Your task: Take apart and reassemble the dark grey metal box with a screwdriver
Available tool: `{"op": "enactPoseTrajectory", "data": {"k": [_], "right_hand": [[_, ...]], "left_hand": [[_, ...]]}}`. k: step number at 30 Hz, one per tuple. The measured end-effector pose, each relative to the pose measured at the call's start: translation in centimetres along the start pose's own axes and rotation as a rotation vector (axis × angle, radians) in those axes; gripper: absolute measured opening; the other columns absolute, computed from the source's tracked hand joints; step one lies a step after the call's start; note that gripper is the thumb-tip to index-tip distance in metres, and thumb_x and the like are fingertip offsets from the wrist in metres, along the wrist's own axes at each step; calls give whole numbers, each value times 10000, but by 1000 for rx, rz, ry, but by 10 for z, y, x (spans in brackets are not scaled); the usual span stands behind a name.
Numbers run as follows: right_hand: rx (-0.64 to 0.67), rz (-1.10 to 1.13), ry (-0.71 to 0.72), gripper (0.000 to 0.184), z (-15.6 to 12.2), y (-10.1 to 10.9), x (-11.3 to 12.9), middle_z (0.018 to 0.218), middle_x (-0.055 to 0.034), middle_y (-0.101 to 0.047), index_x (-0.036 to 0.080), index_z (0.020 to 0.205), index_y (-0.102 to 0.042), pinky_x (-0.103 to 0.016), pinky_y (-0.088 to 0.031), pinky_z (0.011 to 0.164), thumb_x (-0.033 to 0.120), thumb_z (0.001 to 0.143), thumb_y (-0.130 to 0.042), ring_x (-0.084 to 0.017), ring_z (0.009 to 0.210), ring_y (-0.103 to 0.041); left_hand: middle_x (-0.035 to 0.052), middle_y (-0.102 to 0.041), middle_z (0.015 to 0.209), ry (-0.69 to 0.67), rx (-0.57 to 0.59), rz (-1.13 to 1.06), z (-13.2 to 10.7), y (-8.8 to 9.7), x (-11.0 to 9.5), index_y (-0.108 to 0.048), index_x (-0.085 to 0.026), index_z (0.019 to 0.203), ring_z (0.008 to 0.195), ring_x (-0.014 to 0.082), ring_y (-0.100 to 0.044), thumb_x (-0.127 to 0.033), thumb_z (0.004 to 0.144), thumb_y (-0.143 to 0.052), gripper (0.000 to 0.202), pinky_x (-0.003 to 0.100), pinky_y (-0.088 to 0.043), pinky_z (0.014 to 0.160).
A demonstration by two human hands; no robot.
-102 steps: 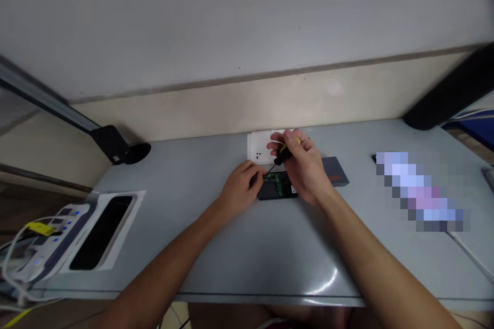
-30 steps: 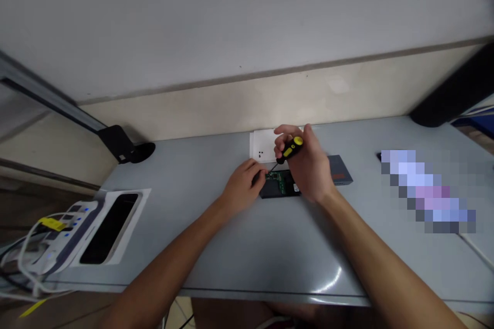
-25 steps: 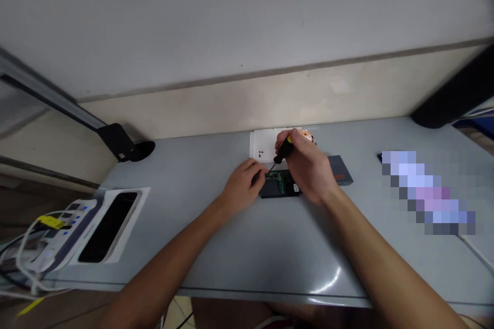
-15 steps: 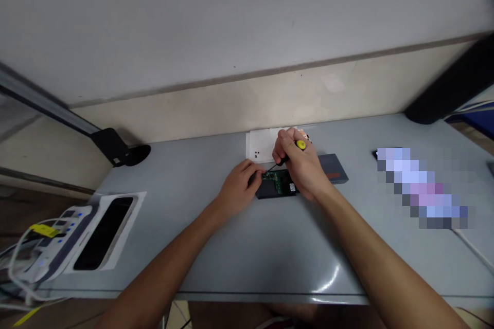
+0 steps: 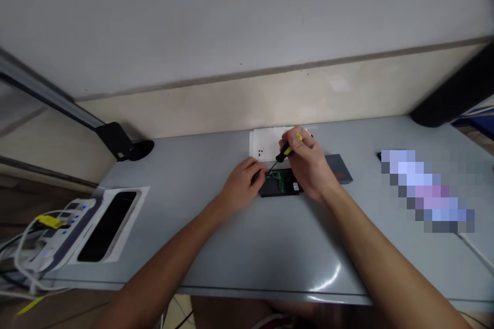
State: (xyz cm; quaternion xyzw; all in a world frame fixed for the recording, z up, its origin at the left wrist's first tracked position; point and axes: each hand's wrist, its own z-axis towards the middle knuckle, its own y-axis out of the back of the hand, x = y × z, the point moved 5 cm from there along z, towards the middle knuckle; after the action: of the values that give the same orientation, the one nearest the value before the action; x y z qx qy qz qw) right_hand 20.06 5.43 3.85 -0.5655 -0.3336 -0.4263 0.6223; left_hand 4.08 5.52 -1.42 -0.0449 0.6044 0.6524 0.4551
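A: The screwdriver (image 5: 286, 151) — where is it compared to the fingers?

B: It is inside the fingers of the right hand (image 5: 309, 167), which are closed around its black and yellow handle. The long axis is tilted: the handle end is up and toward the far side, the thin shaft goes down and to the left of those fingers. The tip is at the near-left corner of the green circuit board (image 5: 281, 181), which lies in a dark case (image 5: 278, 189).

A: And the left hand (image 5: 242, 186)?

B: Its fingers are curled and press on the left end of the dark case, just beside the tip. So the tip stands between the two hands, very near the left fingertips. I cannot tell if it touches a screw; this is too small to see.

A: Other things close by?

B: Beyond the right fingers is a white sheet (image 5: 266, 144) with tiny dark pieces, maybe screws. To their right lies a grey cover (image 5: 340, 168), on the grey table (image 5: 247, 247).
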Motion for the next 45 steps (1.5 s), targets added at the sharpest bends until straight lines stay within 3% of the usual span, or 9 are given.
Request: {"op": "enactPoseTrajectory", "data": {"k": [7,13,20,26,28,32,35,40,45], "right_hand": [[-52,-145,7,548,0,1,-1,749,32,-551,247,708,-389,-300,-455,711,643,809,-754,-140,743,-559],[-90,-370,227,406,-1,2,6,778,17,-616,247,797,-515,-305,-493,717,594,862,-716,-137,750,-612],[-16,-438,233,422,-5,-5,7,597,63,-508,255,817,-581,-301,-449,588,663,874,-673,-118,542,-493],[-2,-305,188,498,-1,-2,0,752,9,-539,288,1212,-658,-351,-492,738,634,1024,-355,-173,713,-551],[-10,-285,169,480,0,0,0,773,1,-552,299,1247,-684,-362,-497,786,592,1020,-379,-181,756,-559],[-73,-332,149,386,-1,2,3,854,-11,-627,285,975,-748,-360,-491,851,641,902,-616,-185,867,-577],[-92,-232,103,459,-1,1,1,829,3,-632,257,775,-628,-328,-489,758,707,803,-707,-160,788,-578],[-34,-110,15,537,1,-1,1,846,19,-647,247,748,-477,-301,-502,698,709,766,-751,-121,690,-621],[-47,-235,78,546,-1,-1,5,583,70,-507,253,719,-443,-290,-458,625,714,801,-724,-114,570,-517]], "left_hand": [[45,-678,1017,-27,-15,19,0,2,-2,-691,-203,1028,949,185,-650,-168,1010,-463,231,340,-545,895],[49,-666,993,-22,-10,26,0,2,-4,-661,-194,971,909,186,-642,-168,1000,-466,199,334,-540,839],[46,-662,984,-12,-8,10,0,2,-3,-684,-203,981,917,186,-639,-187,1005,-469,217,338,-546,862],[50,-659,987,-6,-11,16,1,3,-7,-676,-202,992,920,194,-636,-196,1012,-439,238,349,-541,877],[49,-657,985,6,-7,20,1,3,-7,-666,-205,978,915,193,-632,-196,1011,-436,233,342,-540,866],[48,-659,987,16,3,12,1,3,-6,-663,-210,966,914,191,-627,-200,1009,-442,225,335,-540,857],[54,-659,993,-1,-3,7,1,2,-5,-676,-202,984,913,191,-630,-199,1011,-441,236,339,-542,864],[50,-667,1010,-9,-12,15,0,1,-3,-690,-205,1009,924,186,-635,-194,1020,-442,248,341,-544,878],[52,-667,1008,3,-10,24,0,1,-3,-694,-204,1018,945,192,-640,-185,1017,-450,245,341,-545,885]]}}
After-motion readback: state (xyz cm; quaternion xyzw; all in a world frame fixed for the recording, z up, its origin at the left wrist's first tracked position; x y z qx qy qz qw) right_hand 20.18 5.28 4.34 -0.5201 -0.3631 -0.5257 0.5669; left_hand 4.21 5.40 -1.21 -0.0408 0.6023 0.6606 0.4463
